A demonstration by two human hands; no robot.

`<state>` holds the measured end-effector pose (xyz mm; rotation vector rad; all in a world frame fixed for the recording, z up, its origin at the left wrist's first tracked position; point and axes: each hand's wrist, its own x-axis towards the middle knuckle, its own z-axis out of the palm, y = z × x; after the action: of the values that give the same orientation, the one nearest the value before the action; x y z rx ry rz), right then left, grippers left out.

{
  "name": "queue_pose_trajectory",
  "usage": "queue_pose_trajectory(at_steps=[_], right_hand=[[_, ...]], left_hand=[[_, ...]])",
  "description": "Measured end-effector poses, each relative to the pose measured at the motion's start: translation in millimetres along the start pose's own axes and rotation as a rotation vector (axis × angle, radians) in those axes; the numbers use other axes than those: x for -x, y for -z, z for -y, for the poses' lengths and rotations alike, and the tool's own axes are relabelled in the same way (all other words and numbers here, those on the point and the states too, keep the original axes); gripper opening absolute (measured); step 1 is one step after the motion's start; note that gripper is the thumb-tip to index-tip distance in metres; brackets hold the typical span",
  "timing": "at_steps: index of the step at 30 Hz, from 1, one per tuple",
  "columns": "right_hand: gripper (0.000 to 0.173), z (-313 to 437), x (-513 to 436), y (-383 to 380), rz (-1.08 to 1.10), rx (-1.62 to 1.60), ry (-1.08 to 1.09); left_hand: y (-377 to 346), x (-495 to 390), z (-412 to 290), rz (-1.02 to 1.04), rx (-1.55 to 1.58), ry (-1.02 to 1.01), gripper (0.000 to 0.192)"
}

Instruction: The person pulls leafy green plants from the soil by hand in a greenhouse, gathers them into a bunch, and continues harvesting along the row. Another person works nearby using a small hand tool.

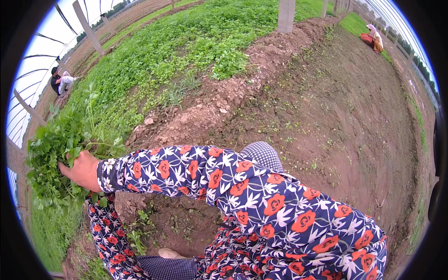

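Observation:
My right hand (82, 171) reaches across to the far left, its fingers sunk in a thick bunch of leafy green plants (52, 154) that look like celery or parsley. Some long pale stems (101, 144) stick out beside the wrist. Floral cloth covers both arms. The left sleeve (112, 232) rises from the bottom to just under my right wrist, where leaves and the right hand hide my left hand. Behind the bunch spreads a dense bed of low green seedlings (168, 45).
A soil ridge (196, 115) divides the bed from a bare dirt plot (350, 105). On the ridge lies a small heap of pulled greens (229, 64). Concrete posts (286, 15) stand along it. One person (61, 82) sits far left; another person (373, 39) crouches far right.

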<state>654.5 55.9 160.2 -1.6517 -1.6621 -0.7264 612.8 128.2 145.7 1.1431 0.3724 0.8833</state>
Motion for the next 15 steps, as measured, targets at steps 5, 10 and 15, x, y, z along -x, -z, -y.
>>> queue_pose_trajectory(at_steps=[5,10,15], right_hand=[[0.078,-24,43,61,-0.073,0.006,-0.056],[0.077,-45,54,108,-0.018,-0.024,-0.144],[0.073,-38,61,154,0.081,-0.045,-0.142]], left_hand=[[-56,19,9,0.060,-0.009,0.057,0.049],[-130,32,8,0.103,-0.024,0.113,0.047],[-154,40,13,0.125,-0.006,0.148,0.045]])
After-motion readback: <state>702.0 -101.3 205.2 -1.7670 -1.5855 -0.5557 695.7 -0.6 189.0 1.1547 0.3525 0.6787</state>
